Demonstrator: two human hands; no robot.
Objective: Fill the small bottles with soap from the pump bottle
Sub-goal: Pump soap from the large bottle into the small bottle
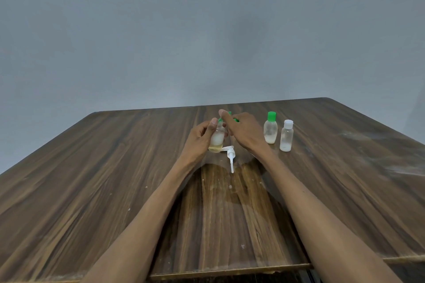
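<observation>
the left hand (199,138) gripped a small bottle (217,139) upright over the wooden table (92,179), yellowish liquid low inside it. the right hand (239,132) pinched a green cap (232,117) at the bottle's neck. below them lay a white pump head (230,156) — and to the right stood a green-capped bottle (270,128), then a white-capped bottle (286,136), just beside each other.
</observation>
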